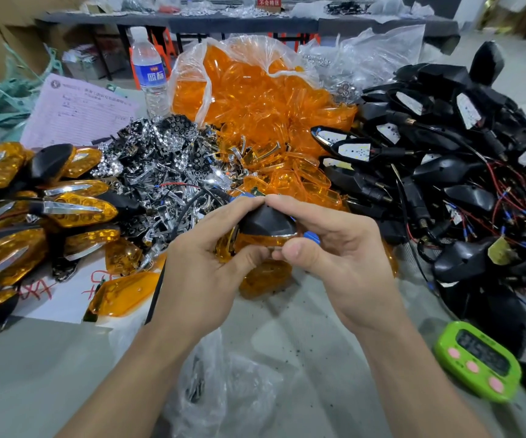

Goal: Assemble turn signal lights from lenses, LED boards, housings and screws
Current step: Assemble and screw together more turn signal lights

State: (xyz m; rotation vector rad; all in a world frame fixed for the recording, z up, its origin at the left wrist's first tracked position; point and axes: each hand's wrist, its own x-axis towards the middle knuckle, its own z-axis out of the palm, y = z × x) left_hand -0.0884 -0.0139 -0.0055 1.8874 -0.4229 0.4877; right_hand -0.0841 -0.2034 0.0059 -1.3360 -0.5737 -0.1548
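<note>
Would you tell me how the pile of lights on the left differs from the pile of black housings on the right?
The left pile's lights are closed by orange lenses with chrome strips; the right pile's housings lie open, showing white LED boards. The housings trail red and black wires; the lights show hardly any. The housings heap higher. Both have black shells and share the table.

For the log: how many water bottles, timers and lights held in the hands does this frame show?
Bottle: 1
Timer: 1
Light, gripped by left hand and right hand: 1
Total: 3
</note>
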